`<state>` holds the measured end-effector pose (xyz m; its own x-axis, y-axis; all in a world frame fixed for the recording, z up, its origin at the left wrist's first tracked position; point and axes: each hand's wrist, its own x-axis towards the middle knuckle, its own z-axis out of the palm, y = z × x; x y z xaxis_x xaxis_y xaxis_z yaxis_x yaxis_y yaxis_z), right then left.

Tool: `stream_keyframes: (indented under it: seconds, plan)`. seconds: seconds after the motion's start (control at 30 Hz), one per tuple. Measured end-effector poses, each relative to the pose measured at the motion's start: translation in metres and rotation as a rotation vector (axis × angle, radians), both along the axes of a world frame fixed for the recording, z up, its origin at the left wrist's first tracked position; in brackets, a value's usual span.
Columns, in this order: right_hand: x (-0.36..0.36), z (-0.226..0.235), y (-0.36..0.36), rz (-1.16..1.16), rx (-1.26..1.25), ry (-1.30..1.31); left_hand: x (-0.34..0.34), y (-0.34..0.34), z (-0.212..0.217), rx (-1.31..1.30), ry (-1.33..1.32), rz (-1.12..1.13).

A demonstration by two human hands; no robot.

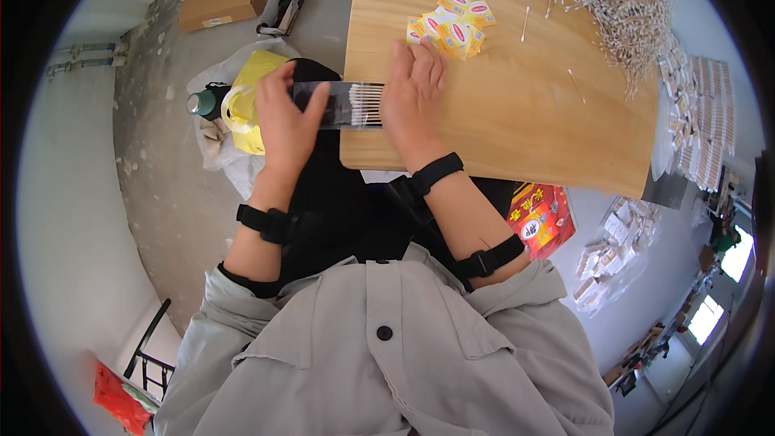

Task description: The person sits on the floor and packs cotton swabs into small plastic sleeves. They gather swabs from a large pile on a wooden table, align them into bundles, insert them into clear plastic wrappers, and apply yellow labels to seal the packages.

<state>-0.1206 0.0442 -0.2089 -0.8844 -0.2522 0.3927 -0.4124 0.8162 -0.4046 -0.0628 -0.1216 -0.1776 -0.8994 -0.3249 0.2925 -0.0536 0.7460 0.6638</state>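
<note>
A clear plastic bag with a row of white-tipped cotton swabs (366,104) in it spans the table's left edge between my two hands. My right hand (414,101) is over the bag's right end and appears to hold it; the thumb is hidden and the fingers are slightly blurred. The fingertips reach the lower edge of a small pile of yellow and white cards (454,26). At the bag's left end is my left hand (284,121), thumb and fingers spread apart, nothing visibly gripped between them.
On the wooden table (517,125), a large heap of loose cotton swabs (617,4) lies at the far right, with a stray swab (525,24) nearer. Packed swab bundles (706,113) stand beyond the right edge. A yellow bag (257,85) and bottle (202,102) are on the left.
</note>
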Motion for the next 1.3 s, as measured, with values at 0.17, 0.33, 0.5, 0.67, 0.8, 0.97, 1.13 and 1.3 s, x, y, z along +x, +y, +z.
stream_keyframes:
  seconds: [0.17, 0.33, 0.5, 0.67, 0.8, 0.97, 1.13, 1.3]
  plan:
    - [0.002, 0.004, -0.004, -0.007, 0.004, -0.013, 0.009, 0.007, -0.032, 0.915, -0.171, 0.236]
    - [0.004, 0.005, -0.012, -0.016, 0.033, -0.006, 0.006, 0.011, -0.035, 1.42, -0.228, 0.238]
    - [0.003, 0.005, -0.017, -0.022, 0.024, 0.009, 0.005, 0.011, -0.043, 1.42, -0.066, 0.238]
    - [0.004, 0.006, -0.019, -0.021, 0.035, 0.023, 0.008, 0.007, -0.044, 1.413, -0.193, 0.161]
    - [0.005, 0.006, -0.011, -0.009, -0.175, -0.032, 0.01, 0.007, -0.044, 1.403, -0.195, 0.115]
    - [0.026, 0.015, 0.006, -0.249, -1.127, -0.388, 0.01, 0.008, -0.044, 1.576, -0.166, 0.164]
    - [0.044, 0.004, -0.004, -0.175, -0.995, -0.409, 0.013, 0.006, -0.044, 1.67, -0.224, 0.147]
    - [0.043, -0.003, -0.006, -0.102, -0.676, -0.344, 0.014, 0.007, -0.046, 1.631, -0.21, 0.144]
